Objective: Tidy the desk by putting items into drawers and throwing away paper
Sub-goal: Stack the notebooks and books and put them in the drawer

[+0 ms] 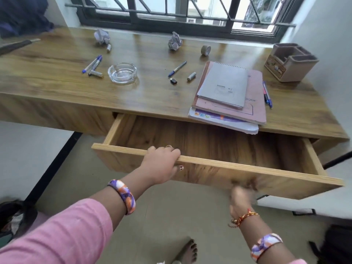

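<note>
While left hand (162, 164) grips the open drawer (209, 162) front | right hand (242, 197) blurred, state unreadable | step: drawer access | next: collect markers (93, 64) at 11 o'clock, crumpled paper (174, 42) at 12.

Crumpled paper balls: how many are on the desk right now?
2. One paper ball lies at the far left of the desk near the window; the other paper ball sits far centre. None visible in the open drawer.
</note>
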`<state>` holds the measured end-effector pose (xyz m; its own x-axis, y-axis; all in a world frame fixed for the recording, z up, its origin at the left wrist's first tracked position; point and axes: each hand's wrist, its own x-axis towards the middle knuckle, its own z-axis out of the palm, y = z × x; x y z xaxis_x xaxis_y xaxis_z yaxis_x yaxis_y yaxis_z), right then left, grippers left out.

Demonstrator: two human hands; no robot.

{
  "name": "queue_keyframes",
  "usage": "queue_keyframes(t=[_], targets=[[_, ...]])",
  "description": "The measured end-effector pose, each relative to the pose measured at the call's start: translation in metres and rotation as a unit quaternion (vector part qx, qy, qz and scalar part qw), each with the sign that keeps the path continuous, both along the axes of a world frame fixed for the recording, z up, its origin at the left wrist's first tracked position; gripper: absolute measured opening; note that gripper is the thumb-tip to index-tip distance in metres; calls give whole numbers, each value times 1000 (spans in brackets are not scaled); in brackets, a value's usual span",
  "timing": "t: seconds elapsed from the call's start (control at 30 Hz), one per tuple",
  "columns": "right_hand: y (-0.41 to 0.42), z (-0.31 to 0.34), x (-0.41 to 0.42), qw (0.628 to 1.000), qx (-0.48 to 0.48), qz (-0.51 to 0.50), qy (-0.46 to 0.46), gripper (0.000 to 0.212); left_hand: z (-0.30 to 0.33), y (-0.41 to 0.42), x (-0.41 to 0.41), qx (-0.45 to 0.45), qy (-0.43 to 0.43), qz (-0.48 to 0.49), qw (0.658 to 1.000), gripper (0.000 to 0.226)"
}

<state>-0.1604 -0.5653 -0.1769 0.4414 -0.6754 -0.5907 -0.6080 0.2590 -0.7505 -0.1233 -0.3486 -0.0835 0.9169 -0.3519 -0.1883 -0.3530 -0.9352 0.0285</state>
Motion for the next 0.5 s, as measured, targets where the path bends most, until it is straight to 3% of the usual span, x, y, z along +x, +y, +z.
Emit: queue_keyframes(t=[0.03,0.1,0.23,0.33,0.4,0.5], targets=[[1,10,-4,996,-84,7,16,74,1,1,-7,-1,2,-3,1000,31],[10,40,-16,988,-156,9,12,89,1,4,-22,-2,12,-11,1000,31],[42,74,-65,949,-298,54,-91,87,7,11,-59,8,45,-22,999,31],[68,82,-96,860,-428,255,-109,64,8,16,-97,6,58,-37,998,39],[82,85,-103,798,-437,406,-85,20,8,19,-120,12,67,-43,997,45],[97,91,-124,712,-482,509,-43,37,9,22,-150,27,73,-55,995,49]])
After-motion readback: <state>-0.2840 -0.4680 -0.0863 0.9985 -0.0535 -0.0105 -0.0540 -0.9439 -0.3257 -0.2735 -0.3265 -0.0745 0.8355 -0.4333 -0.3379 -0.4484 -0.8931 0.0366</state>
